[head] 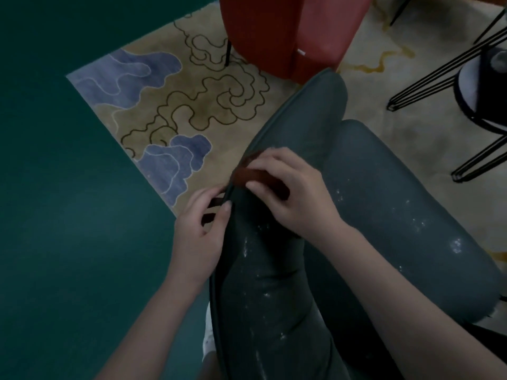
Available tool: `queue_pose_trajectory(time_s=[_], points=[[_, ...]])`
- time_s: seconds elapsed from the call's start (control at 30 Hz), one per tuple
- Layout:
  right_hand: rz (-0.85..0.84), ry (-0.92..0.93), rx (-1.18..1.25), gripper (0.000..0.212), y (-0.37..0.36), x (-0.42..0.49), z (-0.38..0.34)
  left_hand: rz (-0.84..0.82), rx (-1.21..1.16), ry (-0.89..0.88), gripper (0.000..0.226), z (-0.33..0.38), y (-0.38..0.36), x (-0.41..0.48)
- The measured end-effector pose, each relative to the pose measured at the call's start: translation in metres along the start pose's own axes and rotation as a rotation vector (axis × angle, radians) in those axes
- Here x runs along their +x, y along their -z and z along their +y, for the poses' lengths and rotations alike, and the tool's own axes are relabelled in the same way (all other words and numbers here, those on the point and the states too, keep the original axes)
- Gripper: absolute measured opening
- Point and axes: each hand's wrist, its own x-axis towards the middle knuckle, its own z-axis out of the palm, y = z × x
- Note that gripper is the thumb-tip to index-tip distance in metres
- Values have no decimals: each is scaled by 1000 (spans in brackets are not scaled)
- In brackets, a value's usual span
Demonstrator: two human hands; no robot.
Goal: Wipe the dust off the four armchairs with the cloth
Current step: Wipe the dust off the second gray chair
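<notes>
A dark grey-green armchair [389, 223] fills the lower right, its backrest and seat flecked with white dust. A brown cloth [247, 175] lies over the backrest's top edge. My right hand [288, 190] holds the cloth, fingers curled over it on the inner side of the backrest. My left hand [200, 234] grips the backrest's piped edge just below the cloth, thumb on the front and fingers behind. A red armchair [274, 31] stands at the top centre.
A patterned beige rug [197, 100] with blue cloud shapes lies under the chairs, bordered by teal floor [68, 215] on the left. Black metal legs of a small round table [472, 86] stand at the right.
</notes>
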Motion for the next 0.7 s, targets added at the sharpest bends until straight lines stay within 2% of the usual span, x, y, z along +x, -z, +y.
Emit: queue_pose_trajectory(time_s=[0.17, 0.33, 0.57, 0.63, 0.7], points=[[-116, 112, 81, 26, 11, -25, -1, 51, 22, 19, 26, -5, 0, -9], [-3, 1, 66, 23, 13, 0, 9, 83, -44, 129, 26, 5, -5, -13], [-257, 209, 177, 27, 9, -50, -12, 70, -31, 149, 29, 8, -3, -16], [-218, 160, 171, 26, 11, -48, -6, 76, -9, 146, 30, 8, -3, -16], [-67, 71, 153, 23, 9, -46, -1, 81, 21, 149, 30, 9, -3, -16]])
